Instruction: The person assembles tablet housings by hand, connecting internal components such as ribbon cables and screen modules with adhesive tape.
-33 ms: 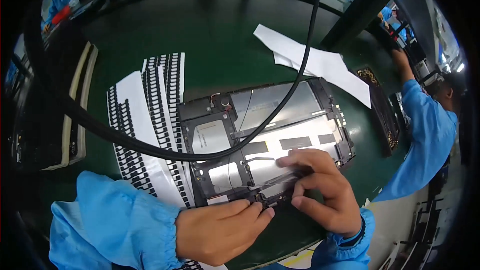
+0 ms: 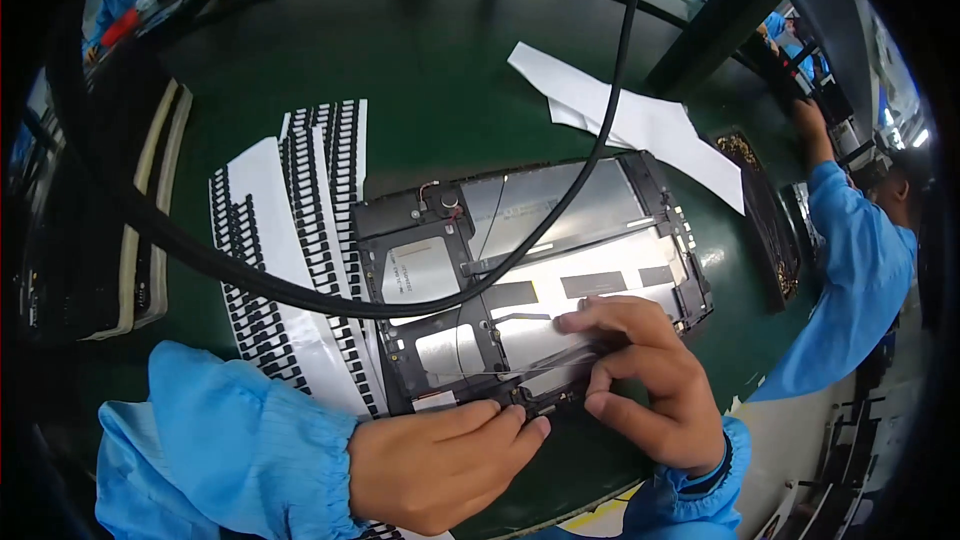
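An opened tablet (image 2: 430, 270) lies tilted on the bench, its silver battery plates and black inner frame showing. My left hand (image 2: 440, 465) rests at its near edge, fingers bent together and fingertips gripping a small dark part of that edge. Over the tablet's near right portion is my right hand (image 2: 650, 380), with the index finger reaching out and the thumb and middle finger curled close together. A thin grey strip (image 2: 525, 317) runs left from the index fingertip; what the right fingers pinch is too small to tell. Thin wires cross the tablet.
White sheets of small black stickers (image 2: 290, 240) lie left of the tablet. A thick black cable (image 2: 400, 308) loops above it. White papers (image 2: 625, 120) and a dark tray (image 2: 765, 230) lie at far right. Stacked dark panels (image 2: 110, 220) stand left. A co-worker's blue sleeve (image 2: 850, 280) is at right.
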A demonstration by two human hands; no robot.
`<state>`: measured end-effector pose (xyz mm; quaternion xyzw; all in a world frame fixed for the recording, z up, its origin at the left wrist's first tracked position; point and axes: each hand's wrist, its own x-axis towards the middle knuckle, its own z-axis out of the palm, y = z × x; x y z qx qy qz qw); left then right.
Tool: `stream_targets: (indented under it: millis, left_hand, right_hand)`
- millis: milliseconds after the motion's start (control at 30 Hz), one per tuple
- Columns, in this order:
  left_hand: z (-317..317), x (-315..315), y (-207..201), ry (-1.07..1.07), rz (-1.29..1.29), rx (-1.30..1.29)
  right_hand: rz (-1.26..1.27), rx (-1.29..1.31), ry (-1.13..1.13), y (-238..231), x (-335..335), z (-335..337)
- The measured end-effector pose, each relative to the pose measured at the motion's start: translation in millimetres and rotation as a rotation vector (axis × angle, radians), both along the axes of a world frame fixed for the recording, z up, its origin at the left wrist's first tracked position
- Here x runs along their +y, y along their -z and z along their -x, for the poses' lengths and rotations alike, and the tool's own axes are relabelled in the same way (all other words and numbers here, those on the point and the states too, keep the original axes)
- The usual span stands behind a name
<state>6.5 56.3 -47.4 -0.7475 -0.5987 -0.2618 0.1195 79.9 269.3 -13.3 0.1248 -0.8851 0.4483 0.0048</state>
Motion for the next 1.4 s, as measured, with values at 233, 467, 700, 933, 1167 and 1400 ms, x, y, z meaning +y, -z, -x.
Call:
stream_targets:
  millis: [233, 467, 700, 933, 1167, 1400]
  left_hand:
    - [1, -2, 0, -0.051, 0.024, -0.003]
    - [-2, -1, -1, -0.072, 0.058, 0.023]
    - [-4, 11, -6, -0.13, 0.119, 0.161]
    - [-3, 11, -7, -0.13, 0.138, 0.148]
    - [-2, 10, -6, -0.145, 0.139, 0.17]
    - [-5, 9, -4, -0.151, 0.127, 0.149]
  right_hand:
    - [-0.025, -0.016, 0.006, -1, -5, 5]
    - [-0.077, 0.001, 0.024, -1, -5, 3]
    - [-0.098, 0.011, 0.064, -1, -3, 2]
    - [0.101, 0.038, 0.137, 0, 5, -6]
    - [-0.124, 0.166, 0.039, 2, -1, -2]
    - [-0.224, 0.267, 0.038, 4, -7, -3]
